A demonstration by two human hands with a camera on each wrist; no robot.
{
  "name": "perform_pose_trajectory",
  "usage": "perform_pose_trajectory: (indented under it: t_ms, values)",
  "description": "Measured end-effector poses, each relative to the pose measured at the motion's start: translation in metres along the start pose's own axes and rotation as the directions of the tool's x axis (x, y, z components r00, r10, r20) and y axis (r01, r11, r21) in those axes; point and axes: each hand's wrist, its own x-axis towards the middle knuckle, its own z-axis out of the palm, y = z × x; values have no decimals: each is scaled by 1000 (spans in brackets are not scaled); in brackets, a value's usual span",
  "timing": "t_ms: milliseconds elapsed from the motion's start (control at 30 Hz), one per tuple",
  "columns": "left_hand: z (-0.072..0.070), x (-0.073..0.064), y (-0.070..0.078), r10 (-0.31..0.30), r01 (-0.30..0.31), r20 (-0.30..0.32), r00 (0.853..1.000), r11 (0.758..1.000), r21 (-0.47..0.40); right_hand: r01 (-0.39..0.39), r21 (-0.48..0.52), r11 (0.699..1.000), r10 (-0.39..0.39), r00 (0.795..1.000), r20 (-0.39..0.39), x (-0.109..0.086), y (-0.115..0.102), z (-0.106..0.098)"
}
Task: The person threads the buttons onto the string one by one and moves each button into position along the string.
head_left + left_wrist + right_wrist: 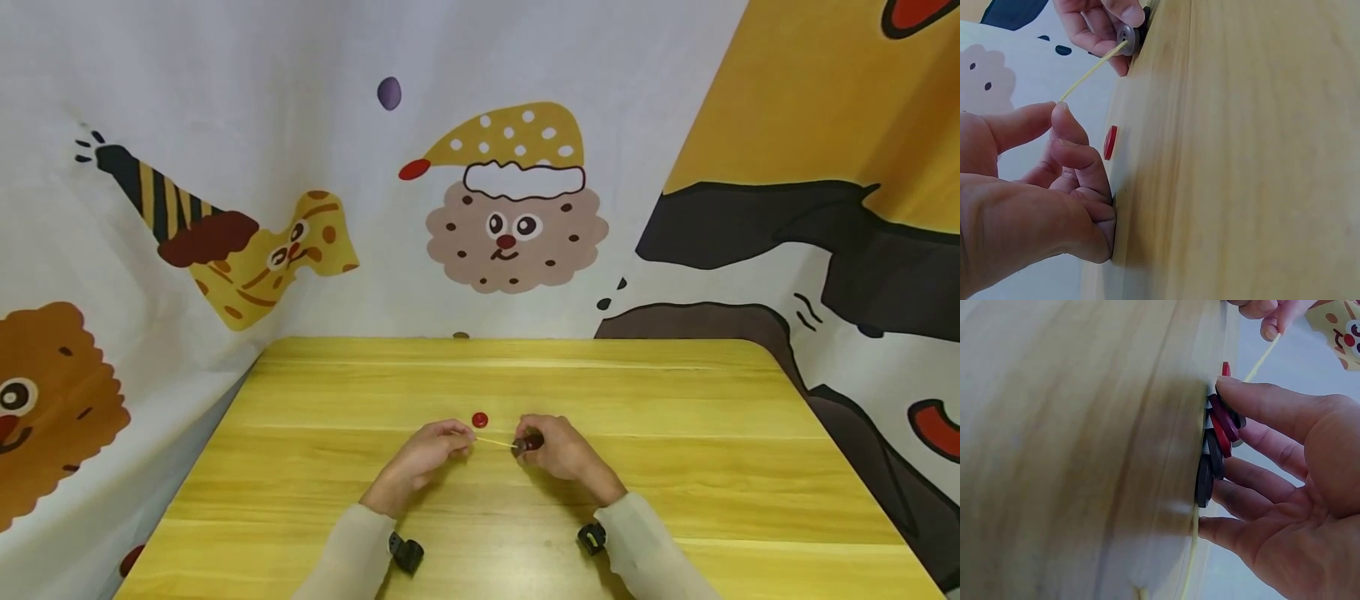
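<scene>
My left hand (429,452) pinches a yellow string (1088,74) between thumb and forefinger near its end. The string runs taut to a hole in a grey button (1126,37) at the front of a row of buttons. My right hand (564,450) holds this row of threaded buttons (1220,434), dark, red and maroon, between thumb and fingers, low over the table. In the right wrist view the string's tail (1190,556) trails out past the last black button. A loose red button (480,420) lies flat on the table just beyond the gap between both hands.
The hands work over a yellow wood-grain table (645,392). Behind it hangs a white curtain (360,150) printed with cartoon food figures. On each wrist sits a small black camera (406,553), close to the cuff of a light sleeve (345,554).
</scene>
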Motion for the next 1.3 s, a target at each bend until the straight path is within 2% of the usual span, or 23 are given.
perform_pose_trajectory:
  t_ms: [633, 933, 1300]
  values:
    - [-2, 0, 0, -17, 18, 20, 1000, 998, -54, -47, -19, 999, 47, 999, -15, -1, 1, -1]
    - [-5, -2, 3, -54, 54, 5, 999, 994, -99, -76, 6, 997, 76, 997, -16, -2, 1, -1]
    - [-4, -3, 3, -35, 36, 20, 999, 996, -86, -50, 9, 999, 50, 999, -12, -2, 4, -1]
